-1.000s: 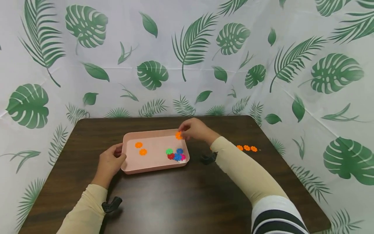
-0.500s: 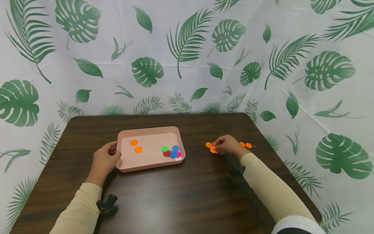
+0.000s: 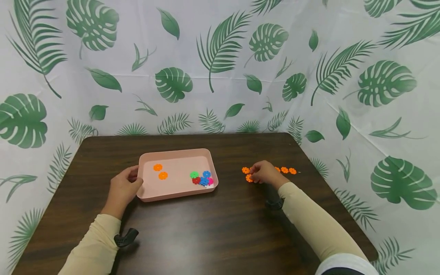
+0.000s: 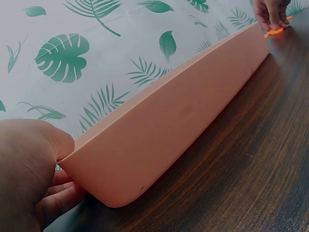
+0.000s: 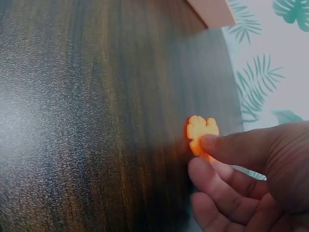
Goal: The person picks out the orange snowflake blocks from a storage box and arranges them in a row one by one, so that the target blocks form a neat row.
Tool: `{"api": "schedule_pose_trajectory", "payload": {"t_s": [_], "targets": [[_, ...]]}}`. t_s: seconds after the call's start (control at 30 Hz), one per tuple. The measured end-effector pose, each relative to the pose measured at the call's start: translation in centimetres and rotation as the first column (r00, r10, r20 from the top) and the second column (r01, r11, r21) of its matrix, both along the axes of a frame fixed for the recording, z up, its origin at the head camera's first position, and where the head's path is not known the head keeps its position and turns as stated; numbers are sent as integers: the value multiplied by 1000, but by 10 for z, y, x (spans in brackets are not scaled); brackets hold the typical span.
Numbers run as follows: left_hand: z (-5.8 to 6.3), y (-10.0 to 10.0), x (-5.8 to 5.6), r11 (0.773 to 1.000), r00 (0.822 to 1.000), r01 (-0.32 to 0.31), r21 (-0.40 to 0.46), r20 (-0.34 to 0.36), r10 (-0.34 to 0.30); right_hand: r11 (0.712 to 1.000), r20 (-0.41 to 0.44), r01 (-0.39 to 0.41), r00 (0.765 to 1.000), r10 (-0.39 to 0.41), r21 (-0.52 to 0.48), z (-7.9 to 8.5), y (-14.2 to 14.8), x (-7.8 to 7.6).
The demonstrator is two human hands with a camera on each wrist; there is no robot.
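Note:
My left hand (image 3: 122,188) grips the left end of a shallow pink tray (image 3: 178,163), thumb over the rim and fingers under the outer wall. Two orange flower-shaped plastic discs (image 3: 163,175) lie in the tray's left half. To the right of the tray, my right hand (image 3: 265,172) is low over the table. Its thumb and fingers pinch an orange flower-shaped disc (image 5: 196,129), seen close up in the right wrist view. Another orange disc (image 3: 245,170) lies just left of these fingers, and more orange discs (image 3: 284,170) line up to their right, partly hidden by the hand.
Green (image 3: 194,174), red (image 3: 196,180), blue (image 3: 204,181), pink and white flower discs cluster in the tray's right front corner. The dark wooden table (image 3: 199,229) reaches back to a white leaf-print cloth (image 3: 220,95).
The right hand has carried an orange disc from over the tray's far right corner rightward to the orange row, then shifted slightly there. The left hand keeps its grip on the tray.

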State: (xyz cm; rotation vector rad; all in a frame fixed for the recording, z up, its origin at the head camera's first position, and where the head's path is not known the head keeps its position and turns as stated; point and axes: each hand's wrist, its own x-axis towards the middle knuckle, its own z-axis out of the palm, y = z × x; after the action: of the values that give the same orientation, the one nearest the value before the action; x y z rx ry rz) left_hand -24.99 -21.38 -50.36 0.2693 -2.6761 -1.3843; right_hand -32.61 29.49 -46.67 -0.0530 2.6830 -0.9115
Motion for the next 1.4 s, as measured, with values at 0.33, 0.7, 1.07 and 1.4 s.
{"api": "schedule_pose_trajectory", "payload": {"t_s": [0.33,0.7,1.07,1.4], "targets": [[4,0,1,1000,1000,4,2,-6,-4,999,-129,-38,991,41,23,22,-9,-4],[-4,-7,1,1000,997,1,-19,-71,-3,939,-236,-327,909,343,108,57,-142,-31],[-3,-4,-2,1000,994,15,-14,-109,-16,814,-143,-548,805,576,192,27,-285,-27],[-5,-6,-2,1000,991,9,-15,-135,-11,749,-125,-607,748,651,266,-10,-332,-39]]}}
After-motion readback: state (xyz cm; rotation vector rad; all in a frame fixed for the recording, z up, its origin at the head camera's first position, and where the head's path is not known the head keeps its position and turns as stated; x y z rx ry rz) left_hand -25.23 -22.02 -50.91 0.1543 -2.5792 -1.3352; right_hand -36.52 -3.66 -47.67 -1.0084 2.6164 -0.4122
